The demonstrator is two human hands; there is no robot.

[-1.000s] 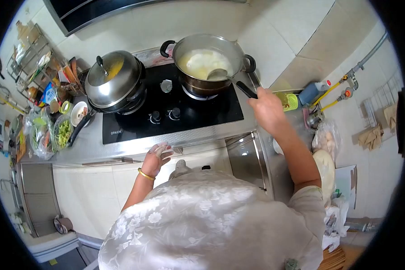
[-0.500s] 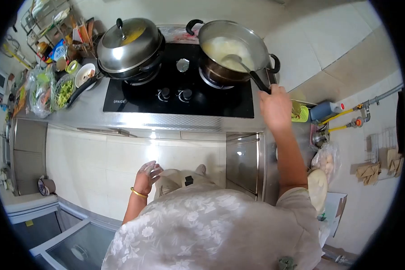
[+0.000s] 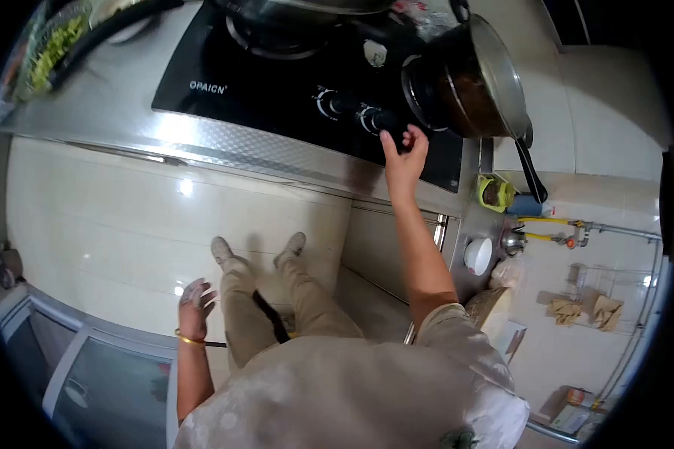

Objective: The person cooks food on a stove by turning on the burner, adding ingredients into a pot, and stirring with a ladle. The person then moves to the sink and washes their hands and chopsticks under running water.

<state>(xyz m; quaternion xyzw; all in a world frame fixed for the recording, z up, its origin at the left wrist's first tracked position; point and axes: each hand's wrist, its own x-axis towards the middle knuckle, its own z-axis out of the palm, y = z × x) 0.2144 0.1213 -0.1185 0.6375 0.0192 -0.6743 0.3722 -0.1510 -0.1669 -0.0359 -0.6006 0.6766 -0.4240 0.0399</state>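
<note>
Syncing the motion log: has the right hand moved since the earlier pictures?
Yes: the right hand has moved left relative to the cooktop, from gripping the ladle handle past its right edge to near the right knob; contact is unclear.

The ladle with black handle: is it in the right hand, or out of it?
Out: the ladle handle juts past the pot, apart from the right hand, beside a stove knob.

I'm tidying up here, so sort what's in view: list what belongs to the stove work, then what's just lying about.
Seemingly part of the job:
right hand, close to a stove knob
pot
ladle, its handle over the pot's rim

Seemingly just lying about:
white bowl
green vegetables
lime-green container
</note>
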